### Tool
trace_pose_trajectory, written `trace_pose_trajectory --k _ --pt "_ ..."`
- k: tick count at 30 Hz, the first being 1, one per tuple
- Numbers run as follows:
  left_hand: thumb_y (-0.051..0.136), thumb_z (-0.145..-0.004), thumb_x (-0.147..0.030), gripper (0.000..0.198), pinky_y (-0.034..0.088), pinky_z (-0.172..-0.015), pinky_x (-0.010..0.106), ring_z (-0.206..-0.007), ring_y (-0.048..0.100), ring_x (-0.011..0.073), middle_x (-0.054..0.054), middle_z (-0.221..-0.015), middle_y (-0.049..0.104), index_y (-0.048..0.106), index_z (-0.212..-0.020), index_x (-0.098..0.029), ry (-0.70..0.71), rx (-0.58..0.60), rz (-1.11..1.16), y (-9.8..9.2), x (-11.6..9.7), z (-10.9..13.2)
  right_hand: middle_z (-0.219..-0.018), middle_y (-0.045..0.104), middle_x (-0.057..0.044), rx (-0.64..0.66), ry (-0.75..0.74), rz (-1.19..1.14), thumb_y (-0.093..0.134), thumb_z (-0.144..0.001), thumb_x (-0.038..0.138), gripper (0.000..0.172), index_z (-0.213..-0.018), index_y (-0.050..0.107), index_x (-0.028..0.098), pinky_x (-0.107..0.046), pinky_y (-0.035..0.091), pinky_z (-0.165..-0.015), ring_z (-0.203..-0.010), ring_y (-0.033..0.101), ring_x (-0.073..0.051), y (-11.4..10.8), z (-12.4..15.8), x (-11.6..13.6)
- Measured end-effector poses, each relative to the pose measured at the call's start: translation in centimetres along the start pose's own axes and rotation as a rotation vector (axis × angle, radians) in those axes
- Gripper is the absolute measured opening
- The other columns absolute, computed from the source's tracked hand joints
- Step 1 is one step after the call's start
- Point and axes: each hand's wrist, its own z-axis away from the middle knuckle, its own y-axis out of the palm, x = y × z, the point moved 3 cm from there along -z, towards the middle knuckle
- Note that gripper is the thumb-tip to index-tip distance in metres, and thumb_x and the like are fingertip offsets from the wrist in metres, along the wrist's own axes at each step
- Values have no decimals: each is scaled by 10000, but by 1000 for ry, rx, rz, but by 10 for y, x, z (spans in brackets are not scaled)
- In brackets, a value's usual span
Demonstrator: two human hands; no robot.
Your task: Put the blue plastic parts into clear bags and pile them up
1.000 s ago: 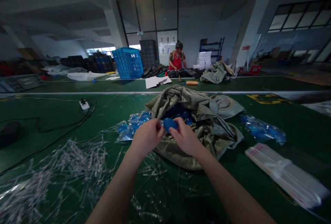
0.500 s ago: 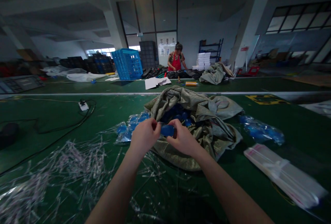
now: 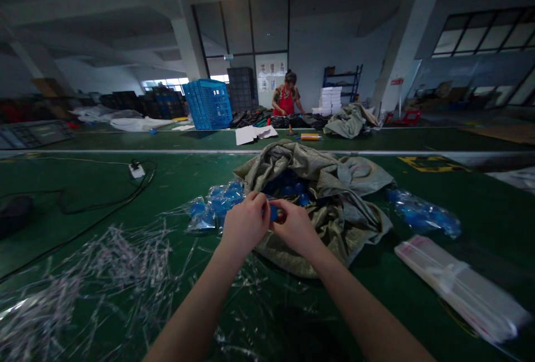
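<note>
Well, what's in the hands right now?

One blue ball [image 3: 273, 213], mostly hidden. The left hand [image 3: 246, 225] and right hand [image 3: 296, 228] meet around it, their fingers curled together and pinching it from both sides, just above the open sack [image 3: 317, 167] (a woven one, by the look of it).

And how far along does it look?

Only a rough guess, but plenty seems left: a heap of blue balls [image 3: 288, 189] sits inside the sack. Two clear bags of blue balls lie beside it, one to the left [image 3: 215, 206] and one to the right [image 3: 422, 214], on the green table [image 3: 75, 184].

Anything else close by?

A bundle of clear bags [image 3: 460, 289] lies at the right, and loose plastic scraps [image 3: 125, 273] cover the near left side.
</note>
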Motion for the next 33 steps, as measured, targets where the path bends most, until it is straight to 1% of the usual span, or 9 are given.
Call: trace_pose_trajectory --k 4,8,10,13,17,24,27,30,33 --pt "363 -943 -330 228 372 -550 258 -738 634 181 43 -983 625 564 -923 -223 11 9 -10 1 -3 1 -885 722 -61 -15 -10 9 611 -713 141 342 -1052 654 168 -277 486 -691 -727 653 -174 4 2 3" --pt "356 -950 -336 255 389 -557 259 -751 635 185 55 -997 615 582 -938 -219 15 2 -1 0 -6 1 -894 732 -83 -110 49 129 618 -763 208 269 -1023 673 166 -323 500 -718 -748 667 -212 6 4 -1" --pt "340 -957 -342 278 391 -555 254 -746 631 177 58 -1008 610 589 -946 -220 23 -2 4 0 -7 1 -942 735 -91 -165 39 174 603 -799 228 281 -1064 674 169 -342 509 -757 -801 677 -226 7 5 -4" --pt "328 -962 -344 292 380 -545 247 -724 619 162 57 -991 606 589 -939 -216 21 -33 9 -1 -9 2 -1111 703 -109 -240 -56 211 570 -849 254 332 -1160 650 167 -358 507 -869 -970 672 -236 8 8 -8" --pt "312 -967 -342 303 357 -532 250 -708 600 157 51 -947 599 577 -904 -209 33 -95 21 -1 -10 4 -1285 608 -100 -209 -191 252 523 -884 224 388 -1263 593 177 -354 458 -995 -1147 605 -220 11 9 -12" --pt "306 -968 -372 315 352 -534 241 -713 587 145 60 -969 597 568 -926 -202 20 -81 54 1 -13 4 -1157 682 -114 -346 -93 141 521 -899 296 412 -1275 584 139 -326 543 -847 -955 694 -225 3 7 -12" --pt "317 -963 -341 286 380 -561 236 -761 594 150 60 -1000 596 572 -953 -211 40 -76 54 0 -14 5 -1241 637 -91 -334 -154 137 514 -893 256 396 -1273 590 174 -336 509 -933 -1077 647 -222 3 7 -12" --pt "288 -968 -333 312 390 -575 236 -774 594 148 57 -989 600 572 -920 -213 114 -80 51 1 -17 6 -1319 581 -75 -276 -234 179 471 -903 214 406 -1297 571 205 -342 462 -1000 -1204 564 -208 3 7 -14" --pt "287 -966 -336 308 390 -568 238 -769 597 149 55 -988 603 565 -915 -212 119 -102 58 2 -20 8 -1266 623 -99 -299 -214 175 466 -917 258 411 -1312 555 189 -325 497 -935 -1112 625 -208 1 7 -17"
